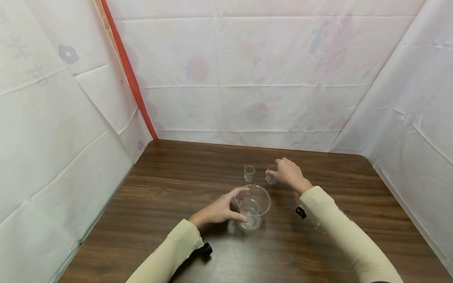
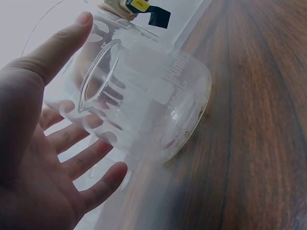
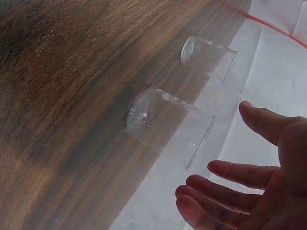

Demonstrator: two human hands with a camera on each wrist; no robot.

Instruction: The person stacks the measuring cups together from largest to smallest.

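Observation:
A large clear glass beaker stands on the table with a smaller beaker inside it. My left hand holds the large beaker from its left, thumb in front and fingers around the far side. The left wrist view shows printed marks on the large beaker and the thumb near its rim. Farther back, my right hand is at a small beaker, thumb and fingers spread about its rim. In the right wrist view the fingers are apart from that beaker.
Another small beaker stands upright just left of the one by my right hand. The dark wood table is bounded by white printed sheets at the back and sides. A red strip runs down the back left corner.

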